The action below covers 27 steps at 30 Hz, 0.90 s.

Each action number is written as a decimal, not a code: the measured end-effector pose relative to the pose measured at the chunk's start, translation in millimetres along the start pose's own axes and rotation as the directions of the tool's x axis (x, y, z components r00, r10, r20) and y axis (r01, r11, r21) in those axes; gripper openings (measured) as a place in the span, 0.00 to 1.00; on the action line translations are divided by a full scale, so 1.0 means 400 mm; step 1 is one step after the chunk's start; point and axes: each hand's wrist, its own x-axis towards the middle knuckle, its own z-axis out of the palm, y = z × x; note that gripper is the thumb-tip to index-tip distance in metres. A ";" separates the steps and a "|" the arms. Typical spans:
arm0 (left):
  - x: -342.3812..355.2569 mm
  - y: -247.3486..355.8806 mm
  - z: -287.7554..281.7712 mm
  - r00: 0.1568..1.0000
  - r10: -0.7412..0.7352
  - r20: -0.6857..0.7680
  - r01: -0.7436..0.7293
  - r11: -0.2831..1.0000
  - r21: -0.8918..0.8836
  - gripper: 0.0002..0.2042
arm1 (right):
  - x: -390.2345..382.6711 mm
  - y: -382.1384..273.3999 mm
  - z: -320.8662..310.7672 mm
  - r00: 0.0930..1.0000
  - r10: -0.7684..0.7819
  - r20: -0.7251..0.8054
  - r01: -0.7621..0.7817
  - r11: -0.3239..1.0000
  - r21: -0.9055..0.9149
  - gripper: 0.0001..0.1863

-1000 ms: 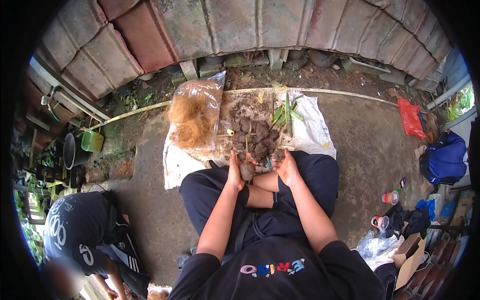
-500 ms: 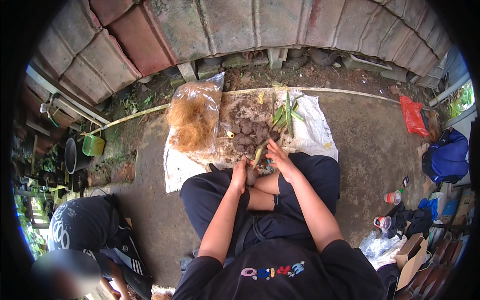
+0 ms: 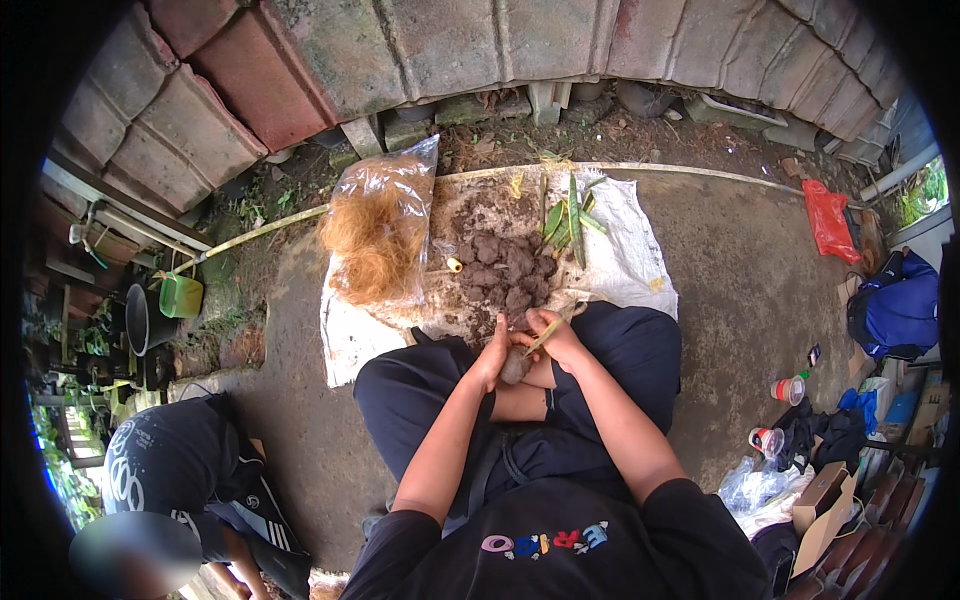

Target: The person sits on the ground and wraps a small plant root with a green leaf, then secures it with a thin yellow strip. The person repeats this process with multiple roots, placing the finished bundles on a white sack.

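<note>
Mud ball (image 3: 516, 368) held in your left hand (image 3: 494, 356), leaf (image 3: 541, 341) pinched by your right hand (image 3: 558, 337); floor (image 3: 740, 270) spreads past the sheet's (image 3: 628, 265) right edge.

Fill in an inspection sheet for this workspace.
Surface: soiled white sheet on a dark floor.
Job's things: grey-brown ball, yellowish strip; dark clods, green leaves, brown fibre, clear bag.
Clutter: red bag, two cups and open cardboard box to the right.
Hands: left hand holds the ball; right hand pinches the strip.
Cables: nothing seen for certain.
Surroundings: roof tiles ahead; another person bent over at lower left.
</note>
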 end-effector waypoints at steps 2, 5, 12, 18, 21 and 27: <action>0.002 0.017 0.010 0.999 0.025 -0.025 -0.026 0.998 -0.061 0.42 | 0.031 0.020 -0.015 0.983 -0.005 -0.183 0.034 0.987 0.155 0.22; 0.012 0.020 -0.007 0.984 0.079 -0.162 -0.113 0.971 -0.210 0.40 | 0.042 0.007 -0.037 0.962 0.097 -0.256 0.007 0.926 0.377 0.21; 0.030 0.018 -0.045 0.912 0.088 -0.401 -0.262 0.876 -0.405 0.31 | 0.045 0.014 -0.028 0.984 -0.061 -0.169 0.092 0.978 0.184 0.13; 0.027 0.016 -0.032 0.924 0.084 -0.373 -0.228 0.904 -0.361 0.32 | 0.045 0.031 -0.018 0.971 -0.165 -0.172 0.177 0.982 0.058 0.14; 0.024 0.018 -0.030 0.925 0.096 -0.368 -0.230 0.912 -0.340 0.32 | 0.045 0.040 -0.025 0.971 -0.196 -0.134 0.196 0.981 -0.018 0.15; 0.017 0.019 -0.030 0.917 0.124 -0.378 -0.268 0.894 -0.358 0.32 | 0.039 0.032 -0.009 0.965 -0.133 -0.224 0.140 0.990 0.018 0.16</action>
